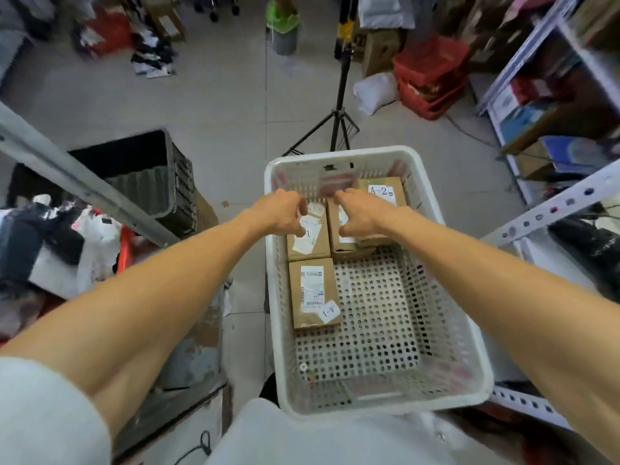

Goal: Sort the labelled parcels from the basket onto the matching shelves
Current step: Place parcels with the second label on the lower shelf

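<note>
A white perforated basket (pixel 446 270) stands in front of me with several brown cardboard parcels in its far half. The nearest parcel (pixel 313 293), at the left, carries an "A-1" tag. At the far right lies a parcel tagged "A-2" (pixel 382 193). My left hand (pixel 281 213) hovers over a parcel (pixel 307 243) whose tag ends in "1", fingers loosely curled and thumb down near its label. My right hand (pixel 362 213) is curled over the middle parcel (pixel 347 245), hiding its tag. Neither parcel is lifted.
White metal shelving (pixel 550 209) with boxes runs along the right, and a grey shelf upright (pixel 67 176) crosses the left. A black crate (pixel 157 182) sits left of the basket. A tripod stand (pixel 339 122), red baskets (pixel 432 75) and a bin (pixel 285 31) stand beyond.
</note>
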